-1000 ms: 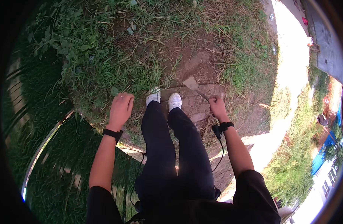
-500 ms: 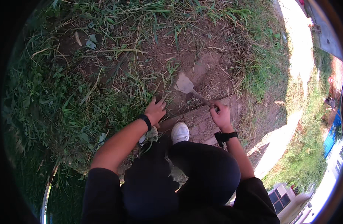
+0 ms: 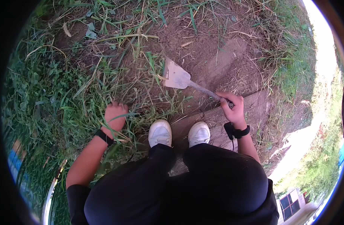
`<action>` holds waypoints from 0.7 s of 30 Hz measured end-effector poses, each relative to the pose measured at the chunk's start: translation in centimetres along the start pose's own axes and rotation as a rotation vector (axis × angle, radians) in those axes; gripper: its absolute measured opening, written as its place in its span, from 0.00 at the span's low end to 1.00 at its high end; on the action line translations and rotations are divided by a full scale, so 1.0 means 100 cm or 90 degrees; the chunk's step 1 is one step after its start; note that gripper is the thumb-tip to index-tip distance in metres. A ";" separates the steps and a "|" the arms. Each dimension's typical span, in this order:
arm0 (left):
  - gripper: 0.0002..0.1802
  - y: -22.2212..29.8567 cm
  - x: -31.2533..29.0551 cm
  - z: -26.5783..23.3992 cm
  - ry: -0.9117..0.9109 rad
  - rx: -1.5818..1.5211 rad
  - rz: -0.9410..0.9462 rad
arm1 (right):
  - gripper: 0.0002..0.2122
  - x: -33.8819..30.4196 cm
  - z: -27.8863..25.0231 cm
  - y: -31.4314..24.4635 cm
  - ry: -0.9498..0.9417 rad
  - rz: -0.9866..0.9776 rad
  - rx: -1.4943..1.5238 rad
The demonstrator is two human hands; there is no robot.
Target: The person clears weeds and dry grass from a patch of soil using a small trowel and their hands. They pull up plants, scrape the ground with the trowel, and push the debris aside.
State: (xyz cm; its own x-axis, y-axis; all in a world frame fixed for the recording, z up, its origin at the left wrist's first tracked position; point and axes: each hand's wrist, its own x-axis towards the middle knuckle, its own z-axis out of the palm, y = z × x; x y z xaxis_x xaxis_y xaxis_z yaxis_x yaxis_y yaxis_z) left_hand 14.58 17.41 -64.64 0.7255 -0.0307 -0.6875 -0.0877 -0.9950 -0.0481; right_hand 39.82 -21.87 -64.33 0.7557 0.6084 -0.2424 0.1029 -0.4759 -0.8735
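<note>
My right hand (image 3: 233,109) is closed round the handle of a small hand shovel (image 3: 177,77). Its flat, worn metal blade points left over the soil, just above some grass blades. On the left, my left hand (image 3: 116,117) is down among the green weeds (image 3: 80,112), its fingers curled into the grass. Long stems pass by its wrist and thumb; the fingertips are hidden. Both wrists carry black bands.
My white shoes (image 3: 160,132) stand side by side at a low earthen ledge (image 3: 250,108). Bare brown soil (image 3: 205,45) with dry straw spreads ahead. More grass (image 3: 291,60) grows on the right, before a bright sunlit strip (image 3: 321,45).
My left hand has moved left from beside the shoe into the weeds, and its fingers have curled. The shovel, still in my right hand, has its blade slightly further left. My knees have spread.
</note>
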 end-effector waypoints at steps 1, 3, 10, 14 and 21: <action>0.07 -0.022 -0.009 0.003 0.060 -0.015 -0.005 | 0.08 -0.001 0.000 0.001 0.005 -0.020 0.004; 0.04 -0.076 -0.019 -0.003 0.022 -0.018 -0.050 | 0.08 -0.005 -0.003 0.010 0.002 -0.004 -0.012; 0.17 -0.131 -0.028 0.012 0.036 -0.057 -0.036 | 0.07 0.001 0.003 0.017 0.070 0.025 -0.045; 0.38 -0.124 -0.030 -0.041 -0.079 -0.385 0.029 | 0.08 0.000 0.010 0.019 0.015 -0.036 -0.021; 0.23 -0.105 -0.024 -0.185 0.183 -0.596 0.045 | 0.07 -0.005 0.029 0.015 0.027 -0.017 -0.028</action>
State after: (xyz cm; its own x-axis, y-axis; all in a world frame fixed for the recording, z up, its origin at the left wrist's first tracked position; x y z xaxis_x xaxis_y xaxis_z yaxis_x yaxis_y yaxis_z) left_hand 26.41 26.15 -49.08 0.8885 0.0088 -0.4587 0.3501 -0.6592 0.6655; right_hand 37.70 -21.11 -66.75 0.7787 0.5944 -0.2005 0.1513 -0.4882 -0.8595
